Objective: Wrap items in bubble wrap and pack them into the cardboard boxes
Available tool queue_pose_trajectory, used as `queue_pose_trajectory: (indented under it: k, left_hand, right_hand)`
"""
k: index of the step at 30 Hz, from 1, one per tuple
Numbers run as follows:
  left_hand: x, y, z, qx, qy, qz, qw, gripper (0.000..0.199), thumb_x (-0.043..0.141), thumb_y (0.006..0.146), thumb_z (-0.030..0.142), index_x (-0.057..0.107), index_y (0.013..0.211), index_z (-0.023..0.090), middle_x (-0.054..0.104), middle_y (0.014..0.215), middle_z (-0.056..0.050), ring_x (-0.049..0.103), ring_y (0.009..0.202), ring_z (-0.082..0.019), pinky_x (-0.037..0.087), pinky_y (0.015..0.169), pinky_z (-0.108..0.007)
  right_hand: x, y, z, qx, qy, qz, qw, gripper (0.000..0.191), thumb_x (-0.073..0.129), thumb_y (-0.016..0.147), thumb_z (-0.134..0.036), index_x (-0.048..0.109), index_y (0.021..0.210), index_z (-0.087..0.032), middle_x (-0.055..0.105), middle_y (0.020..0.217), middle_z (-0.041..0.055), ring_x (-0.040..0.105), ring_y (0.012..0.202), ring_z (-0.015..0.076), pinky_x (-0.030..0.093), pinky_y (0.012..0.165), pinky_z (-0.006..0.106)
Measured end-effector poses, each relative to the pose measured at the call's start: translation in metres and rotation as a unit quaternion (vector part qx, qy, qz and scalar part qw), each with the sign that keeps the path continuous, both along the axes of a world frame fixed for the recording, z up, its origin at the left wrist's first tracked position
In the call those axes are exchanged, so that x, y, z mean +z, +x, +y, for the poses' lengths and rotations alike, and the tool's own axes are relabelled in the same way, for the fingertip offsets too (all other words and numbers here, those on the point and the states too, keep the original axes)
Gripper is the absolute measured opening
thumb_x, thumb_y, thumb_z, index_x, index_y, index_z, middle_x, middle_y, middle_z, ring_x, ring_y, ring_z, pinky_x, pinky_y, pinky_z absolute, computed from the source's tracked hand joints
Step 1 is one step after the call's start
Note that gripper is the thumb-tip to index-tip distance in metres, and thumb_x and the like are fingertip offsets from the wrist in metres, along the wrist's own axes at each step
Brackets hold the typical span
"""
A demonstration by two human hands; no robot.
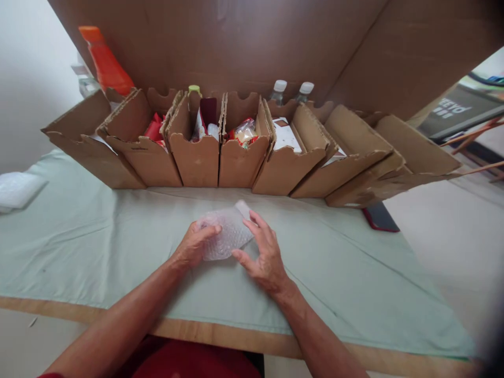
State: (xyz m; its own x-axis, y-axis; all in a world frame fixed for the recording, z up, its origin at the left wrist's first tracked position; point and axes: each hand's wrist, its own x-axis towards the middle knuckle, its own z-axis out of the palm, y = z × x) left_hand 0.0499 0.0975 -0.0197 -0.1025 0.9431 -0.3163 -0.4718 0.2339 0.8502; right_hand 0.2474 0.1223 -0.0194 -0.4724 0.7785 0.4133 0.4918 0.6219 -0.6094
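A clear bubble-wrap pouch [226,236] is held above the green cloth, in front of the cardboard bins. My left hand [193,244] grips its left side, thumb on top and the other fingers hidden beneath. At the pouch's right side is my right hand [263,252], with thumb and fingers spread apart and the fingertips close to the pouch's upper right edge. Whether those fingertips touch the plastic is hard to tell. Anything inside the pouch cannot be made out.
Several cardboard bins [236,165] stand in a row behind the hands, holding packets and boxes. An orange-red bottle [108,65] rises at the back left. More bubble wrap [19,190] lies far left. A dark flat object [380,217] lies by the right bins.
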Motion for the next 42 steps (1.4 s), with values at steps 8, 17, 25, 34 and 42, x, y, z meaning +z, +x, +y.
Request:
queue_pose_trajectory:
  k: [8, 17, 25, 34, 42]
  left_hand:
    - [0.001, -0.004, -0.005, -0.069, -0.028, -0.089, 0.993, 0.044, 0.081, 0.057, 0.036, 0.079, 0.095, 0.013, 0.079, 0.091, -0.012, 0.072, 0.101, -0.036, 0.054, 0.090, -0.046]
    - [0.003, -0.006, -0.013, -0.166, -0.012, 0.017, 0.986, 0.055, 0.069, 0.061, 0.051, 0.079, 0.105, 0.019, 0.080, 0.099, -0.013, 0.071, 0.108, -0.039, 0.054, 0.096, -0.052]
    - [0.007, -0.009, -0.010, -0.094, -0.067, 0.008, 0.993, 0.059, 0.078, 0.053, 0.048, 0.078, 0.104, 0.018, 0.080, 0.093, -0.012, 0.071, 0.108, -0.040, 0.056, 0.094, -0.050]
    - [0.001, 0.000, -0.010, -0.048, -0.064, 0.028, 0.996, 0.062, 0.091, 0.057, 0.050, 0.074, 0.106, 0.015, 0.080, 0.092, -0.011, 0.076, 0.089, -0.035, 0.060, 0.075, -0.040]
    - [-0.009, -0.016, -0.016, -0.120, -0.056, 0.018, 0.991, 0.054, 0.092, 0.060, 0.040, 0.073, 0.105, 0.015, 0.078, 0.086, -0.008, 0.075, 0.078, -0.028, 0.053, 0.061, -0.028]
  right_hand:
    - [-0.020, 0.006, 0.022, -0.141, -0.056, -0.086, 0.985, 0.058, 0.060, 0.090, -0.045, 0.052, 0.144, -0.025, 0.050, 0.154, 0.0134, 0.048, 0.138, 0.0332, 0.039, 0.110, 0.052]
    - [-0.009, 0.013, 0.026, -0.178, -0.167, 0.080, 0.967, 0.034, 0.058, 0.082, -0.027, 0.068, 0.114, -0.022, 0.074, 0.110, 0.0092, 0.065, 0.106, 0.0271, 0.044, 0.105, 0.046]
    - [-0.002, 0.031, 0.032, -0.108, -0.268, 0.202, 0.936, 0.034, 0.053, 0.088, -0.040, 0.056, 0.115, -0.020, 0.075, 0.089, 0.0064, 0.069, 0.066, 0.0200, 0.056, 0.060, 0.032]
    - [0.011, 0.000, -0.011, 0.003, -0.136, 0.022, 0.991, 0.048, 0.070, 0.082, -0.037, 0.063, 0.128, -0.025, 0.067, 0.134, 0.0097, 0.059, 0.124, 0.0314, 0.037, 0.110, 0.053]
    - [0.007, 0.010, -0.004, -0.044, -0.343, 0.125, 0.930, 0.064, 0.069, 0.083, -0.034, 0.051, 0.143, -0.018, 0.072, 0.099, 0.0049, 0.064, 0.077, 0.0173, 0.051, 0.078, 0.033]
